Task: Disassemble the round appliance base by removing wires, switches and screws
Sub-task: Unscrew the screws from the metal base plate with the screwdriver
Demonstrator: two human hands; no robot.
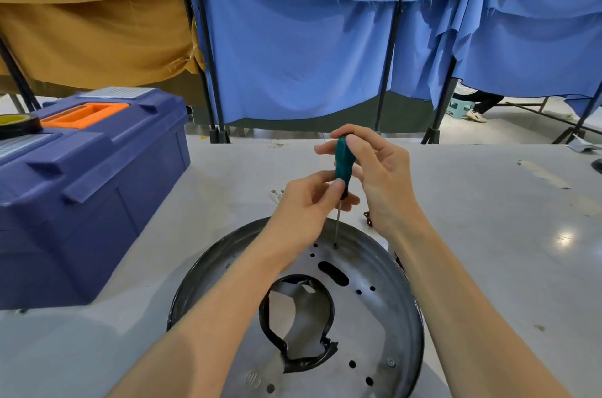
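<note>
We note the round appliance base (374, 316) lying flat on the pale worktop (488, 234), at the near edge of view, directly under both forearms. Its grey metal face is up, dotted with holes, with one long slot and a large central opening edged by a torn black ring (294, 361). A screwdriver (341, 166) with a teal handle stands nearly upright over the far part of the base. The tip of its thin shaft meets a dark spot (335, 246) near the far rim; we cannot tell whether that is a screw head or a bare hole. Right hand (378, 176): fingers (353, 145) curled round the top of the handle. Left hand (303, 202): fingers (337, 185) pinching the handle's dark lower end, just above the shaft. Both hands sit above the base; only the tool tip reaches it. One screw (391, 362) remains near the base's near right rim, well apart from the hands. To the left a blue toolbox (81, 195) with an orange handle rests on the worktop, with a tape roll (16, 125) on its lid. A small dark part (368, 218) lies just beyond the far rim. Behind, blue cloth (293, 55) and ochre cloth (91, 13) hang from black frames.
</note>
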